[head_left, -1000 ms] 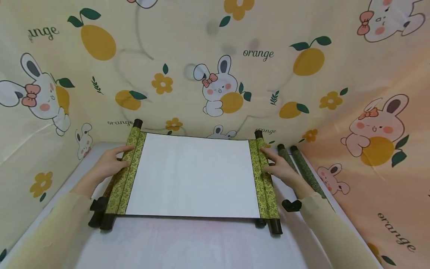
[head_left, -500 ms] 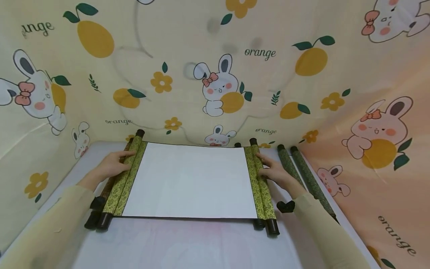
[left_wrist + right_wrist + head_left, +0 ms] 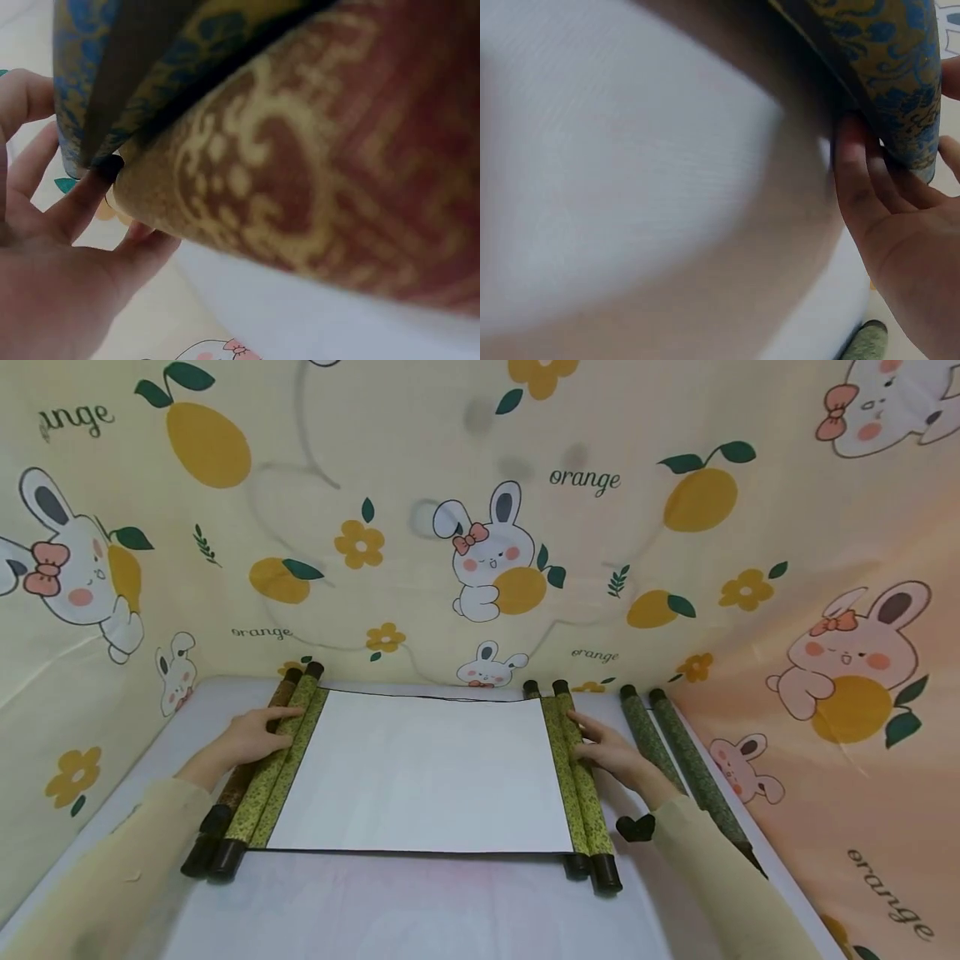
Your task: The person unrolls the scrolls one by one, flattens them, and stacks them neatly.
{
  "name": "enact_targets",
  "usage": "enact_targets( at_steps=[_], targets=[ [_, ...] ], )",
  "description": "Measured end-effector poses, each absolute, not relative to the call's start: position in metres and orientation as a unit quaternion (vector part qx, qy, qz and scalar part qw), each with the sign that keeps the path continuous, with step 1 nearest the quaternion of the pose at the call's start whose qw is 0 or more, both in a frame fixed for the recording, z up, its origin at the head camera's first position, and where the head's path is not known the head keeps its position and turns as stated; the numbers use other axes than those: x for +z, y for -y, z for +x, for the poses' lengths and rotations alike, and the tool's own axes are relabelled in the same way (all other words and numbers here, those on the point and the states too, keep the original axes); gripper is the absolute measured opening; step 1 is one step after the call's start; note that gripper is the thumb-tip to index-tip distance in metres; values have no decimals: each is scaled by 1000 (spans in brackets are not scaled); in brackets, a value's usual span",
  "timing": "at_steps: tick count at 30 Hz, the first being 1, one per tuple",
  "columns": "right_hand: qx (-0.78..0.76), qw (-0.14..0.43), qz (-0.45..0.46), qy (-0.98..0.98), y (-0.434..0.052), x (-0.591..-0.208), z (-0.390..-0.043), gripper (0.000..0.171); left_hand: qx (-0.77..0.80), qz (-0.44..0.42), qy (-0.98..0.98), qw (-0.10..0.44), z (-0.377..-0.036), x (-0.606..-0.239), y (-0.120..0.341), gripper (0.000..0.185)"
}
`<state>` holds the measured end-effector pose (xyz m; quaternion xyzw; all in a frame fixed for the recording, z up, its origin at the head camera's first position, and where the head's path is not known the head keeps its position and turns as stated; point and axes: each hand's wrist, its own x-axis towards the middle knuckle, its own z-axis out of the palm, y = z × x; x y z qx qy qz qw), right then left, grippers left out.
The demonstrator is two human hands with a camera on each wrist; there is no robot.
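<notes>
Resting flat on the counter (image 3: 420, 910), the scroll (image 3: 420, 772) lies unrolled between the two hands, its blank white sheet facing up and a green-gold patterned roller at each side. The left hand (image 3: 251, 739) sits on the left roller (image 3: 273, 768), fingers stretched out along the top of it, thumb towards the near side. The left wrist view is close and blurred, yet it shows loosely spread fingers (image 3: 71, 206) touching the roller's underside, not clamped round it. Over on the other side, the right hand (image 3: 607, 750) lies on the right roller (image 3: 577, 777), fingers laid across the fabric and pointing inward at the sheet. From the right wrist, fingertips (image 3: 855, 180) press against the patterned tube, palm relaxed. Both rollers end in dark knobs at the near edge. Just beside the left roller, on its outer side, lies a brownish rolled scroll (image 3: 247, 768). Right of the right hand, two dark green rolled scrolls (image 3: 675, 752) lie side by side near the cartoon-print cloth wall (image 3: 480, 527), with its rabbits and oranges.
</notes>
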<state>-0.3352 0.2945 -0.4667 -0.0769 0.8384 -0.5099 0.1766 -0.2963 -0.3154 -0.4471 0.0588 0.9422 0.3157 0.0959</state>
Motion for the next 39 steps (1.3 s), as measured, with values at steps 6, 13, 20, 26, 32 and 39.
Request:
enact_targets(
  at_steps=[6, 13, 20, 26, 32, 39],
  targets=[
    [-504, 179, -96, -839, -295, -472, -336, 82, 280, 81, -951, 100, -299, -451, 317, 64],
    [-511, 188, -116, -831, -295, -475, -335, 77, 228, 106, -962, 108, -294, -447, 312, 60],
    [-511, 190, -133, -828, -296, -477, -333, 73, 227, 122, -960, 105, -292, -447, 316, 57],
    [-501, 166, -133, -839, -292, -472, -335, 71, 247, 128, -954, 112, -296, -449, 320, 60],
    [-495, 151, -118, -848, -292, -470, -329, 67, 236, 135, -957, 101, -296, -451, 317, 58],
    [-464, 122, -103, -871, -294, -469, -320, 64, 229, 131, -960, 89, -285, -448, 313, 59]
  ],
)
